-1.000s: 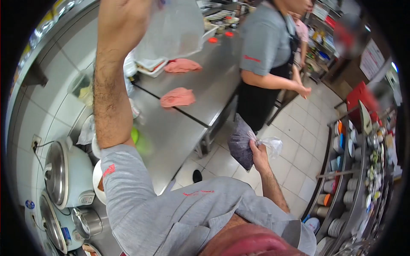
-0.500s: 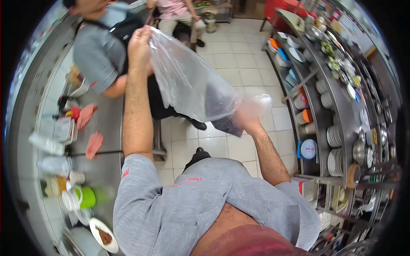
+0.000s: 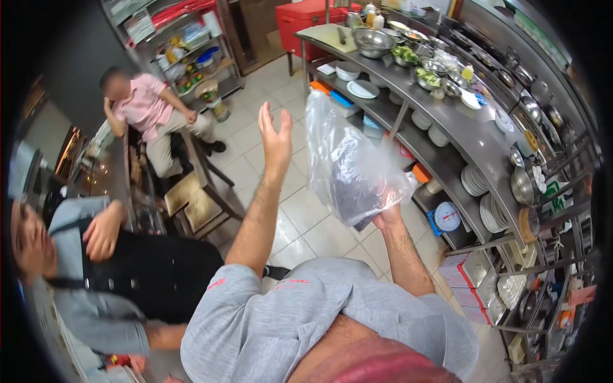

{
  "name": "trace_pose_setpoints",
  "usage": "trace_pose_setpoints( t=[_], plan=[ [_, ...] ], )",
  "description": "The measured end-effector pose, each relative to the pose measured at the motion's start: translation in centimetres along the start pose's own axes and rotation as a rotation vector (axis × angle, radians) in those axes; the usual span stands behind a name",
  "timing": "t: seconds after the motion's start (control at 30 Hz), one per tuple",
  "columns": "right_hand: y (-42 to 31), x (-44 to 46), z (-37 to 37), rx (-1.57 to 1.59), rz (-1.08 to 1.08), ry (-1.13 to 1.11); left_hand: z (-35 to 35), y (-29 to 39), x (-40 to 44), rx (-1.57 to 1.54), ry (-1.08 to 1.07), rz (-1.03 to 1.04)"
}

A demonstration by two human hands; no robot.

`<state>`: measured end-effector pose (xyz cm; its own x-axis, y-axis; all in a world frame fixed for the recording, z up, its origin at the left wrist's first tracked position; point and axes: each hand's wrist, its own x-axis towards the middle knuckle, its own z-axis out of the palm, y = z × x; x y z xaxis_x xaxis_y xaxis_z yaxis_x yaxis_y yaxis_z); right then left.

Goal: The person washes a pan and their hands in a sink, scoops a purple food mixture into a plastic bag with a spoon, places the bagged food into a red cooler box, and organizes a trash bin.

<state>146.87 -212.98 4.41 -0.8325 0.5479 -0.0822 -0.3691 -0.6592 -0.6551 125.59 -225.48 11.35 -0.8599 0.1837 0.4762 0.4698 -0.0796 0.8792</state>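
My left hand point(image 3: 276, 137) is raised in front of me with its fingers spread and nothing in it. To its right, my right hand point(image 3: 387, 216) grips the gathered end of a clear plastic bag point(image 3: 338, 150). Dark purple contents show through the plastic in the lower part, just left of the right hand. The upper part of the bag puffs out loosely, apart from the left hand.
A co-worker in a black apron point(image 3: 147, 271) stands close at the left. Another person in a pink shirt point(image 3: 143, 108) sits beyond, near a wooden chair point(image 3: 195, 201). A steel counter point(image 3: 447, 112) with bowls and plates curves along the right, with a blue scale point(image 3: 446, 217) below.
My left hand has let go of the clear plastic and opened. The view has turned right toward the shelves, and the bag now hangs from my right hand alone.
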Motion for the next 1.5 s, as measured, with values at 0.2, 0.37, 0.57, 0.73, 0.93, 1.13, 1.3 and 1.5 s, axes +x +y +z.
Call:
trace_pose_setpoints(
  t=[0.2, 0.37, 0.57, 0.73, 0.93, 1.13, 1.3, 1.5],
  plan=[
    [-2.3, 11.4, 3.7, 0.012, -0.166, 0.053, 6.3, -1.2, -2.0, -0.043, -0.547, 0.516],
    [-2.5, 24.5, 4.9, 0.065, -0.194, 0.114, 12.0, -10.2, 6.5, -0.01, -0.629, 0.498],
    [0.2, 44.9, 6.2, 0.145, -0.274, 0.098, 13.6, -12.7, 19.6, 0.312, -0.433, 0.451],
    [2.0, 61.4, 10.6, -1.127, -0.123, -0.141, 15.7, -18.7, 31.6, 0.043, -0.276, -0.021],
    [5.6, 77.8, 15.0, -1.519, 0.112, -0.82, 13.2, -30.3, 50.8, -0.364, 0.141, -0.262],
    [8.8, 86.6, 13.2, -1.0, -0.077, -0.657, 10.7, -41.7, 63.0, -0.303, 0.234, -0.392],
    [11.8, 95.0, 12.8, -1.517, -0.175, -0.513, 10.6, -41.4, 75.2, -0.487, 0.05, -0.353],
    [16.0, 112.2, 26.4, -1.373, -0.616, -0.675, 14.9, -44.9, 88.5, -0.487, -0.209, -0.262]
  ],
)
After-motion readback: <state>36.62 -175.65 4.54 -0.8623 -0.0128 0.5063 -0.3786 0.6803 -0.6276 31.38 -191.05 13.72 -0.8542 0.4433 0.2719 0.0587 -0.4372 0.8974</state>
